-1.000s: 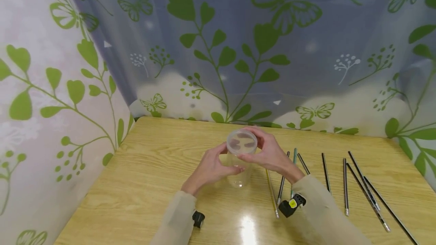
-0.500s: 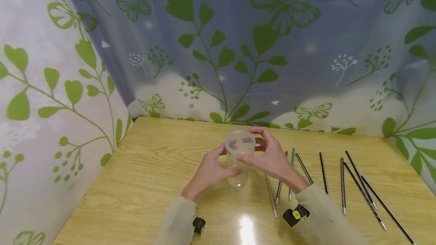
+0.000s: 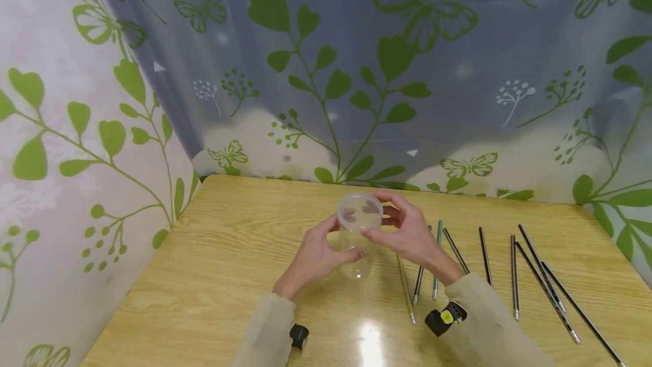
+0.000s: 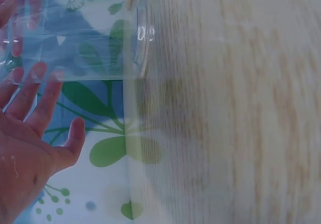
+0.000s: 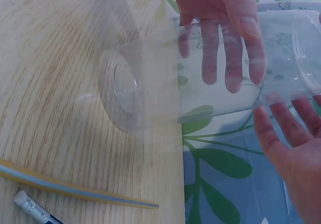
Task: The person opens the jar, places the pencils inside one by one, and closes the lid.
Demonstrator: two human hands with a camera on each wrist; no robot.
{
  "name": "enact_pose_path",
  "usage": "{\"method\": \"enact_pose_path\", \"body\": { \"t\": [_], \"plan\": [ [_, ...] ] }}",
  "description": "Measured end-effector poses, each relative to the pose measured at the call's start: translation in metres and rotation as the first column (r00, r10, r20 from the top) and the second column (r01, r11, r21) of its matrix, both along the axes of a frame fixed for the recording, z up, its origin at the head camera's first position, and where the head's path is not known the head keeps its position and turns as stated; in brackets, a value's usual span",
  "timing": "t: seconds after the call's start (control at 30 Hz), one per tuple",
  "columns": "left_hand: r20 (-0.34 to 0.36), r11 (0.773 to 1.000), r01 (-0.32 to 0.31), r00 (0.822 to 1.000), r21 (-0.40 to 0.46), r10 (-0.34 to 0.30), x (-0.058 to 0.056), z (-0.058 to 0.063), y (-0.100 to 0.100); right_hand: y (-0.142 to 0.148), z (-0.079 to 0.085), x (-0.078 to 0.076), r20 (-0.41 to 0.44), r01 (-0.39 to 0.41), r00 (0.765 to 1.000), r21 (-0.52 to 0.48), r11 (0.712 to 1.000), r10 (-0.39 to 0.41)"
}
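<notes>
A clear plastic jar (image 3: 359,268) stands upright between my two hands, its round top ringed by a translucent white rim. My left hand (image 3: 317,258) holds the jar's body, thumb across the front; the right wrist view shows its fingers (image 5: 233,63) along the far side. My right hand (image 3: 410,231) grips the jar near the rim, with the thumb in front and the index finger behind. Its fingertips touch the clear wall in the right wrist view. The jar's base (image 5: 120,91) is low over the wooden tabletop.
To the right on the wooden table (image 3: 219,254) lie a yellow pencil (image 3: 405,290), a green pencil (image 3: 437,265) and several dark pencils (image 3: 485,256), some crossing. A patterned curtain (image 3: 326,72) hangs behind the table's back edge.
My right hand has eased slightly to the right, its fingers less wrapped over the rim and its thumb shifted right. The left hand and jar stay almost in place.
</notes>
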State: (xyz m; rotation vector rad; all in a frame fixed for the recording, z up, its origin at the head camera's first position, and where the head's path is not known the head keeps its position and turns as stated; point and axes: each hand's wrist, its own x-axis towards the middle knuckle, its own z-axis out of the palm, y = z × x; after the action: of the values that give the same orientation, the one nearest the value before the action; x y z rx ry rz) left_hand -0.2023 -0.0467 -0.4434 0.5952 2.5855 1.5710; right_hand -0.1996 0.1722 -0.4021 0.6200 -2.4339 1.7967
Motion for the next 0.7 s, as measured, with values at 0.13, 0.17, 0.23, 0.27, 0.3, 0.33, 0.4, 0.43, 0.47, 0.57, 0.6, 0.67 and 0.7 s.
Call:
{"method": "enact_pose_path", "body": {
  "t": [0.13, 0.17, 0.23, 0.27, 0.3, 0.33, 0.4, 0.43, 0.47, 0.57, 0.6, 0.67, 0.7],
  "plan": [
    [0.005, 1.000, -0.001, 1.000, 0.000, 0.001, -0.0008, -0.0005, -0.0003, 0.0022, -0.0014, -0.0015, -0.030, -0.028, 0.999, -0.022, 0.999, 0.027],
    [0.007, 1.000, -0.001, 1.000, 0.000, 0.001, -0.0009, -0.0006, -0.0005, 0.0026, -0.0018, -0.0016, -0.029, -0.032, 0.999, -0.028, 0.999, 0.031],
    [0.012, 1.000, -0.003, 1.000, -0.002, 0.003, -0.0010, -0.0008, -0.0008, 0.0040, -0.0030, -0.0022, -0.032, -0.042, 0.999, -0.043, 0.998, 0.040],
    [0.016, 1.000, -0.004, 1.000, -0.002, 0.004, -0.0010, -0.0007, -0.0008, 0.0049, -0.0036, -0.0024, -0.033, -0.044, 0.999, -0.052, 0.998, 0.043],
    [0.018, 1.000, -0.003, 1.000, -0.004, 0.004, -0.0011, -0.0007, -0.0008, 0.0057, -0.0041, -0.0024, -0.034, -0.047, 0.998, -0.065, 0.997, 0.045],
    [0.023, 1.000, -0.004, 1.000, -0.004, 0.004, -0.0010, -0.0006, -0.0009, 0.0065, -0.0047, -0.0024, -0.032, -0.052, 0.998, -0.077, 0.996, 0.050],
    [0.030, 1.000, -0.005, 1.000, -0.004, 0.005, -0.0010, -0.0003, -0.0010, 0.0081, -0.0061, -0.0025, -0.035, -0.063, 0.998, -0.096, 0.993, 0.060],
    [0.034, 1.000, -0.006, 0.999, -0.006, 0.006, -0.0009, -0.0004, -0.0012, 0.0087, -0.0065, -0.0023, -0.037, -0.069, 0.997, -0.103, 0.992, 0.065],
    [0.036, 1.000, -0.005, 0.999, -0.007, 0.006, -0.0009, -0.0004, -0.0013, 0.0092, -0.0066, -0.0016, -0.039, -0.075, 0.997, -0.110, 0.991, 0.071],
    [0.040, 1.000, -0.005, 0.999, -0.010, 0.005, -0.0010, -0.0007, -0.0015, 0.0104, -0.0064, 0.0005, -0.048, -0.087, 0.995, -0.121, 0.989, 0.082],
    [0.039, 1.000, -0.004, 0.999, -0.010, 0.004, -0.0011, -0.0009, -0.0014, 0.0101, -0.0061, 0.0013, -0.053, -0.085, 0.995, -0.127, 0.988, 0.079],
    [0.035, 1.000, -0.001, 0.999, -0.006, 0.001, -0.0011, -0.0013, -0.0015, 0.0088, -0.0058, 0.0031, -0.063, -0.070, 0.996, -0.127, 0.989, 0.063],
    [0.034, 1.000, 0.000, 0.999, -0.003, 0.000, -0.0013, -0.0015, -0.0014, 0.0080, -0.0057, 0.0036, -0.063, -0.059, 0.997, -0.125, 0.990, 0.051]
  ]
}}
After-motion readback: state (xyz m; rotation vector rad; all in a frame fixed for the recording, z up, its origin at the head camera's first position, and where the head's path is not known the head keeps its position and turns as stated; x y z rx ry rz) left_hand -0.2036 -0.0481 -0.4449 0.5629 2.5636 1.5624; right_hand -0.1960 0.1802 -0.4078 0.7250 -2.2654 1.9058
